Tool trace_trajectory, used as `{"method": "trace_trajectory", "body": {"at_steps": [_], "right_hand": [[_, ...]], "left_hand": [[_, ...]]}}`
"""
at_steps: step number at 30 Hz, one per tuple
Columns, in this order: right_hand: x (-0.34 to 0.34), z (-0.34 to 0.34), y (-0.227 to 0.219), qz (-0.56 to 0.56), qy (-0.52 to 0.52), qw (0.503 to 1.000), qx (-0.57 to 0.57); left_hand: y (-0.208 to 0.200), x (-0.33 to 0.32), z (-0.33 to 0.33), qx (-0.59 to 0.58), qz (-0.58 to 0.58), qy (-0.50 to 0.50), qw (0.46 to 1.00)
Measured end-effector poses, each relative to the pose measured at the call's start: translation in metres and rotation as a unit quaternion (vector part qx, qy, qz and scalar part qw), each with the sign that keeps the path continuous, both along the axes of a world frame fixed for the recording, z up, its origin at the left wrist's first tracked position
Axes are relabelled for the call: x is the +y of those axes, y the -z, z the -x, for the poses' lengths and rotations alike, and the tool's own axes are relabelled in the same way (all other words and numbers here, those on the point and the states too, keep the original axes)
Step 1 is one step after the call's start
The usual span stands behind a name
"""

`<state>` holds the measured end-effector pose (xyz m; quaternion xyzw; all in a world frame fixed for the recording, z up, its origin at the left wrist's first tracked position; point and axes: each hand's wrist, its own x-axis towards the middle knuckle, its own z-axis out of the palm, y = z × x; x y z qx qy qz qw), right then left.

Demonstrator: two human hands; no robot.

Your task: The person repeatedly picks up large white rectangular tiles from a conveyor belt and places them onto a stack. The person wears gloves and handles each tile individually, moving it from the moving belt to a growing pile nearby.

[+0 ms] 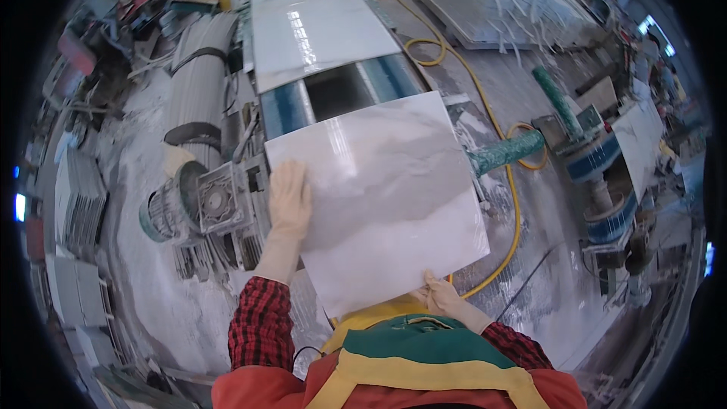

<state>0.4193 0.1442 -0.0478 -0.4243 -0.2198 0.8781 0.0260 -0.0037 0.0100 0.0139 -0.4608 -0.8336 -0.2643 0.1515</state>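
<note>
- Now, centre-left, left hand (290, 193) lies on slab (386, 204); I can't tell its grip.
- Lower centre, right hand (448, 301) pinches slab's edge.
- Slab's face: only grey veining.

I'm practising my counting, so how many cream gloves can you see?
2: one on the left hand, against the marbled slab along its left side; one on the right hand, at its near edge. The blurry background may hide more.

Fisheye view from head height, downward, near the hands (289, 195).
</note>
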Motion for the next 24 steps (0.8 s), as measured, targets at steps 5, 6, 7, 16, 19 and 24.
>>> {"method": "trace_trajectory", "body": {"at_steps": [5,6,7,16,19,24], "right_hand": [[-0.002,0.003,-0.027,-0.019,-0.048,0.999,0.001],[-0.001,0.002,-0.028,-0.019,-0.047,0.999,-0.007],[0.0,0.001,-0.029,-0.019,-0.048,0.999,-0.014],[0.002,0.02,-0.054,0.13,0.116,0.982,-0.072],[-0.004,0.006,-0.013,0.085,0.094,0.992,-0.003],[0.015,-0.023,-0.012,-0.035,0.051,0.998,-0.023]], "left_hand": [[-0.013,0.037,0.067,0.079,-0.04,0.013,0.996],[-0.013,0.041,0.086,0.122,-0.052,0.013,0.991],[-0.011,0.048,0.099,0.164,-0.065,0.012,0.984],[-0.075,0.161,0.069,-0.269,0.19,0.023,0.944],[-0.082,0.138,0.085,-0.248,0.191,0.041,0.949],[-0.188,0.121,0.032,-0.248,0.202,0.007,0.947]]}}
